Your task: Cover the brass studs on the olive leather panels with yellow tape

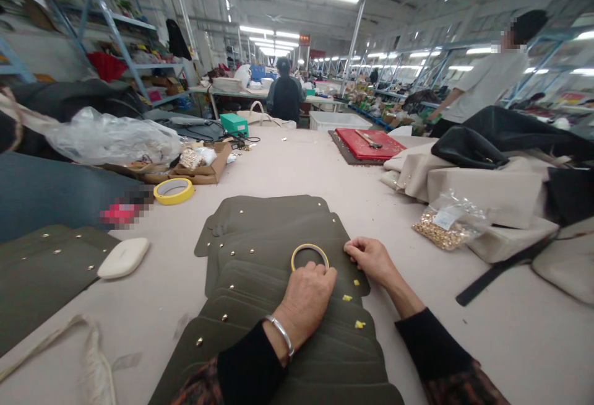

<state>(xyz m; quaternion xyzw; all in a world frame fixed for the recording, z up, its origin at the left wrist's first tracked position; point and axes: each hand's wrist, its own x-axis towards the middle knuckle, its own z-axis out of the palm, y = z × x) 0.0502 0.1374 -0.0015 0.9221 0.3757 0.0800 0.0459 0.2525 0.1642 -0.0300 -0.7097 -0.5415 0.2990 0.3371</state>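
Curling over its near rim, your left hand holds a roll of yellow tape above the middle of the olive panels, with a silver bracelet at the wrist. Your right hand has thumb and fingertips pinched narrow at the panels' right edge; you can't tell for sure what sits between them. Below that hand, three yellow bits lie along the right side of the stack, and gold studs dot its left side. The panels overlap on the table in front of you. To your left are a white case, touching more olive panels, and a thicker tape roll. To your right lies a clear bag of gold pieces, beside beige bags. Farther ahead, a hammer rests on a red board. Beyond the table, one person faces away, and another stands at the right.
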